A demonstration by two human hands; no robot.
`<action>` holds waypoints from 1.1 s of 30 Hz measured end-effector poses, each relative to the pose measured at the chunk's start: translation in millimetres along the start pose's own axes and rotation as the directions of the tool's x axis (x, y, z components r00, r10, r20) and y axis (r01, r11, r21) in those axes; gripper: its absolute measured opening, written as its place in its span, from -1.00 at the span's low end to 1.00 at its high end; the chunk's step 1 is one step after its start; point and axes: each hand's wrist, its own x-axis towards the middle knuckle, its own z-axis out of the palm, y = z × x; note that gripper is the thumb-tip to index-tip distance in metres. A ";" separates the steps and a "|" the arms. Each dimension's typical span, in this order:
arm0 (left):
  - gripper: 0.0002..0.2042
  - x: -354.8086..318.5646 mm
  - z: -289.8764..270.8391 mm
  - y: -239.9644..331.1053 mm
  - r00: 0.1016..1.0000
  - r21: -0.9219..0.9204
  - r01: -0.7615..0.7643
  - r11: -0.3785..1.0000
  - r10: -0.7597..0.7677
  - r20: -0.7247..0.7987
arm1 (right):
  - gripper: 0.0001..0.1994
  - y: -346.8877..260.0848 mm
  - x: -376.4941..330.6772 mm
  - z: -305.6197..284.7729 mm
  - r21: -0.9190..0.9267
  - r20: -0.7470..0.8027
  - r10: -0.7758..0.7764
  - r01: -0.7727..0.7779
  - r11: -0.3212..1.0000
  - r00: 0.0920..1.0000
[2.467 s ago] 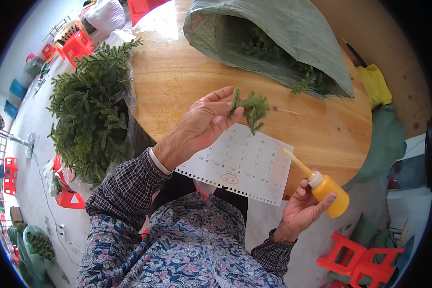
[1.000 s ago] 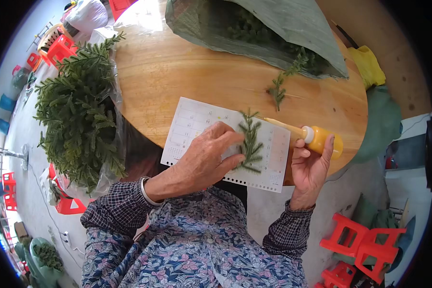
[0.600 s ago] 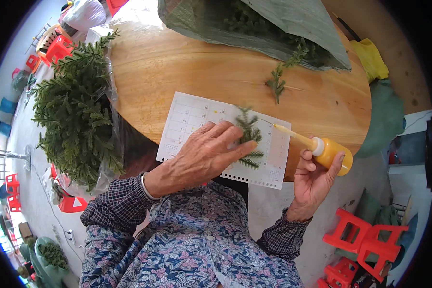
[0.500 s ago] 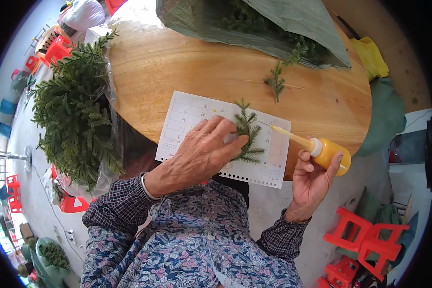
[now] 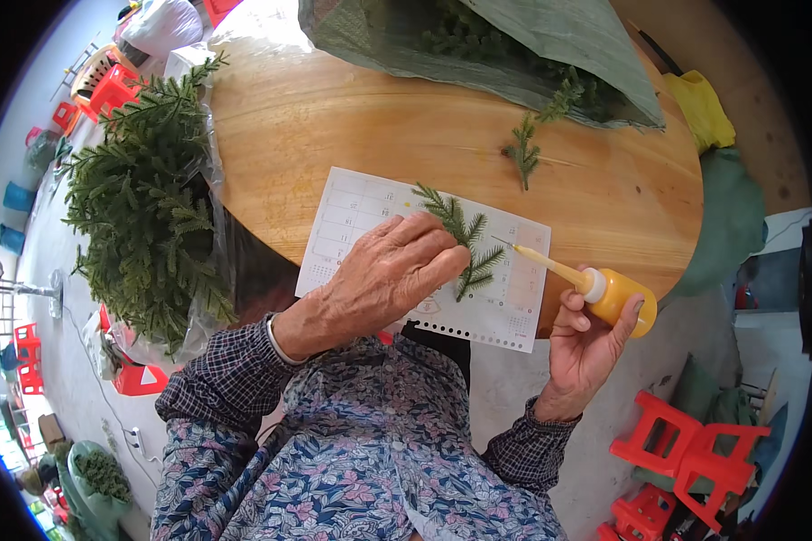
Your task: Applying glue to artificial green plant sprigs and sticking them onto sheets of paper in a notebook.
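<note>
Over a white calendar sheet [image 5: 334, 225] at the table's near edge, my left hand [image 5: 383, 279] pinches a green artificial fir sprig [image 5: 460, 227]. The sprig leans up and to the left, its lower needles reaching right of my fingers. My right hand [image 5: 586, 347] is wrapped round a yellow squeeze bottle [image 5: 624, 298] with a white collar and a long thin nozzle. That nozzle points left, and its fine metal tip sits just right of the sprig, apart from it. A second small sprig [image 5: 523, 155] lies on the wood farther off.
The round wooden table [image 5: 280, 117] carries a grey-green sack [image 5: 550, 45] of fir sprigs at the back. A big heap of fir sprigs [image 5: 144, 212] in clear plastic stands at the left. Red stools [image 5: 663, 433] are on the floor at right and left.
My left hand has turned the sprig so its top tilts left and its lower needles swing right. The bottle in my right hand has dipped slightly.
</note>
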 end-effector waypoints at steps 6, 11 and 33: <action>-0.78 -11.2 0.2 5.3 0.979 -0.006 0.167 0.986 -0.165 0.116 | -0.46 7.5 -6.8 6.0 -0.023 -0.002 -0.046 0.046 0.999 0.999; -0.72 -7.0 -5.0 5.4 0.999 0.135 0.046 0.990 -0.048 0.012 | -0.46 12.8 -7.7 7.1 -0.037 0.019 -0.062 0.063 0.997 0.998; -0.62 13.7 8.0 4.9 0.979 0.050 0.196 0.979 -0.198 0.053 | -0.49 14.5 -0.8 24.1 -0.329 0.021 -0.306 0.296 0.897 0.952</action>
